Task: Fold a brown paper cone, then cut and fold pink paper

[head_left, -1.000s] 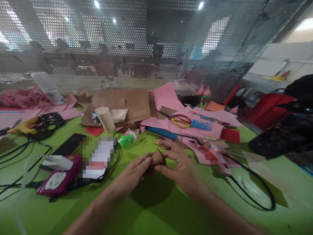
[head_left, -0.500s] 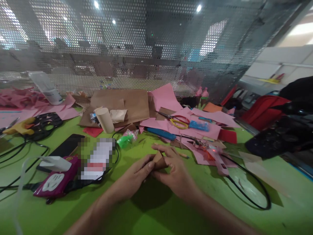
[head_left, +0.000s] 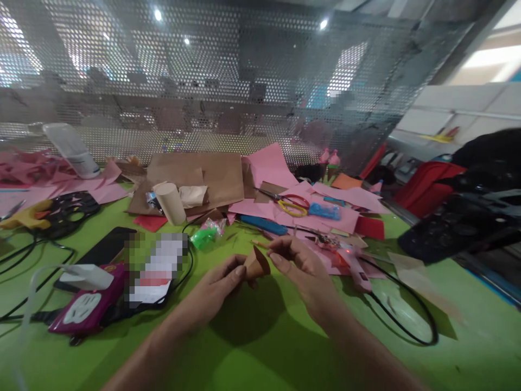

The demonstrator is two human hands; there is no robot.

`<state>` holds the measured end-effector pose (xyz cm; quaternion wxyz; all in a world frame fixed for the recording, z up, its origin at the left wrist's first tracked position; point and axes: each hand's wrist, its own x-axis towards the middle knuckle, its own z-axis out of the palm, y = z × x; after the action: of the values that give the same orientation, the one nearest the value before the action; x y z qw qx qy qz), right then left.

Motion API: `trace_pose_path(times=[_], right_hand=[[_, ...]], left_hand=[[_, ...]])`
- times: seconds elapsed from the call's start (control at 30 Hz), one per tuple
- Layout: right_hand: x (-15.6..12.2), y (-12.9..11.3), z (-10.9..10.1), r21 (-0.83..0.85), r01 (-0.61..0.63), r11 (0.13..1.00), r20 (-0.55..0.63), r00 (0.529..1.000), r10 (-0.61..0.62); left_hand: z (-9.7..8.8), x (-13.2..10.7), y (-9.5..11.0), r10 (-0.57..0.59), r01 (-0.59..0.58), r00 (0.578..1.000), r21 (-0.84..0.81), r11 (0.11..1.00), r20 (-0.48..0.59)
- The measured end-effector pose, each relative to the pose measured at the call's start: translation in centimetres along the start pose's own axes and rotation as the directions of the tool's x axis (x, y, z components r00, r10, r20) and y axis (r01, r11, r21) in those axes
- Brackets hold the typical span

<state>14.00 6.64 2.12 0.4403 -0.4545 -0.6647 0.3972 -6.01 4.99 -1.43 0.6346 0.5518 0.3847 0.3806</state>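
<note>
A small brown paper cone (head_left: pixel 256 264) is pinched between the thumb and fingers of my left hand (head_left: pixel 223 279), its wide mouth turned to the right. Just beside that mouth is my right hand (head_left: pixel 303 271), fingers bent and thumb a little apart from them, with no visible thing held. A thin yellow-orange stick, like a pencil (head_left: pixel 259 244), lies on the green table (head_left: pixel 252 347) behind the hands, partly hidden by my right fingers.
Pink paper (head_left: pixel 272 165), brown card (head_left: pixel 220 176), scissors (head_left: pixel 295 205), a blue cutter (head_left: pixel 264 224) and a pink glue gun (head_left: pixel 358 269) with a cable lie beyond. On the left are a cardboard tube (head_left: pixel 171 203), a phone (head_left: pixel 97 252) and a purple power strip (head_left: pixel 87 307).
My right hand has come off the paper cone and moved slightly right. The cone, kept in my left hand, now shows its round mouth. The view has shifted a little.
</note>
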Motion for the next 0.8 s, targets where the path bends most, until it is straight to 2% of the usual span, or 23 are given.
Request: trace_pose_path(times=[0.13,0.2,0.37,0.47,0.57,0.63,0.8], right_hand=[[0.0,0.3,0.4,0.118,-0.142,0.983,0.095,0.987,0.132],[0.0,0.3,0.6,0.133,-0.171,0.976,0.085,0.983,0.161],[-0.1,-0.2,0.7,0.001,-0.085,0.996,-0.022,0.996,0.085],[-0.3,-0.5,0.7,-0.089,-0.006,0.996,-0.023,1.000,0.004],[-0.6,-0.7,0.5,-0.043,-0.012,0.999,0.025,1.000,0.013],[-0.6,-0.7,0.3,0.024,-0.045,0.999,0.053,0.998,0.043],[-0.5,-0.4,-0.1,0.193,-0.071,0.979,0.093,0.994,0.054]], left_hand=[[0.2,-0.1,0.6,0.018,-0.018,0.998,-0.011,1.000,0.060],[0.3,-0.3,1.0,0.036,-0.039,0.998,0.049,0.998,0.051],[0.7,-0.4,1.2,0.057,-0.059,0.998,0.212,0.975,0.017],[0.7,-0.4,0.9,0.019,-0.001,0.997,0.227,0.974,-0.079],[0.7,-0.4,0.7,-0.048,0.079,0.983,0.175,0.981,-0.175],[0.7,-0.4,0.7,-0.096,0.117,0.977,0.106,0.987,-0.188],[0.8,-0.1,0.8,-0.142,0.135,0.987,-0.098,0.986,-0.072]])
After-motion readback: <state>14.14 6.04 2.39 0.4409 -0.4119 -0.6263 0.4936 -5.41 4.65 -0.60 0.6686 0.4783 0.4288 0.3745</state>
